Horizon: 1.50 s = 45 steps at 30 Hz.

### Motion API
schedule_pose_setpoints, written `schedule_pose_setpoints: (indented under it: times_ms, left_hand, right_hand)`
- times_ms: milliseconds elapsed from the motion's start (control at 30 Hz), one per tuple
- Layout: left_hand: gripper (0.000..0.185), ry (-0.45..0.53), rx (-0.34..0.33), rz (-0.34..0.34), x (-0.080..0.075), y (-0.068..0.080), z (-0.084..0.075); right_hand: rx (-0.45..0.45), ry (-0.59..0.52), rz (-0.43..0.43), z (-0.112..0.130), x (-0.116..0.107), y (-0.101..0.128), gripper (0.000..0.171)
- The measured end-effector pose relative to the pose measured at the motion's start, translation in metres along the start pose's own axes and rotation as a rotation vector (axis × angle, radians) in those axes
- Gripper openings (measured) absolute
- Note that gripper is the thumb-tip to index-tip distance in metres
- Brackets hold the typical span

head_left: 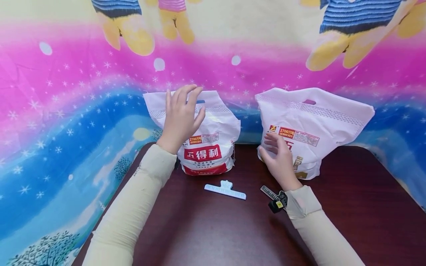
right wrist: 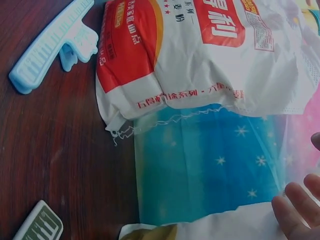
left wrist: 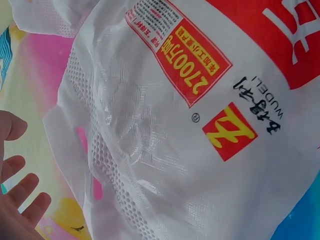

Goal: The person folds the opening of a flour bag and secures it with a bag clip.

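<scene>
A white flour bag (head_left: 209,152) with red print stands on the left of the table, its top flap with a handle slot spread upward. Before that flap is my left hand (head_left: 181,117), fingers loosely bent and apart. In the left wrist view the fingers (left wrist: 26,192) hold nothing and show beside the flap's edge. A second white flour bag (head_left: 327,123) stands on the right, its wide top flap leaning sideways. My right hand (head_left: 279,159) is before its lower left front, fingers loosely curved, holding nothing. In the right wrist view the fingertips (right wrist: 287,215) overlap this bag's edge.
A light blue bag clip (head_left: 225,190) with ruler marks lies on the dark wooden table (head_left: 206,229) between the bags. A dark clip (head_left: 270,192) lies near the right cuff, partly hidden. Behind the table hangs a colourful printed cloth (head_left: 233,70).
</scene>
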<state>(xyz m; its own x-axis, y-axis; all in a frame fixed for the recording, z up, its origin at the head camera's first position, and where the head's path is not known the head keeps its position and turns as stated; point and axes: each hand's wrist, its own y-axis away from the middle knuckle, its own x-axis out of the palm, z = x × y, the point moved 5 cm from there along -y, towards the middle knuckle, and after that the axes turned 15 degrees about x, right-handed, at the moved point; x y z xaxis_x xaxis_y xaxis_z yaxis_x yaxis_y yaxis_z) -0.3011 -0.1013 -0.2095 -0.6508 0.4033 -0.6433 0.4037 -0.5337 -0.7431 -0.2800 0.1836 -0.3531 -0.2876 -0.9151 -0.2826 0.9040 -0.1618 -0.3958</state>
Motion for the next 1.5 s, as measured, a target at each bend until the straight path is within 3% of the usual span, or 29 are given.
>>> schedule_pose_setpoints:
  times_ms: [400, 800, 1167, 1500]
  left_hand:
    - [0.051, 0.016, -0.013, 0.099, 0.005, -0.014, 0.002]
    - [0.051, 0.034, 0.040, 0.120, 0.008, -0.027, 0.003]
    - [0.051, 0.009, 0.032, 0.221, 0.013, -0.032, 0.007]
    - [0.052, -0.014, 0.027, 0.276, 0.014, -0.036, 0.007]
  right_hand:
    - [0.063, 0.021, 0.059, 0.003, 0.013, -0.008, 0.052]
    - [0.149, -0.044, 0.145, 0.005, 0.034, -0.023, 0.055]
    - [0.244, -0.055, 0.238, 0.003, 0.051, -0.031, 0.059]
    - [0.329, -0.076, 0.263, 0.000, 0.064, -0.038, 0.057]
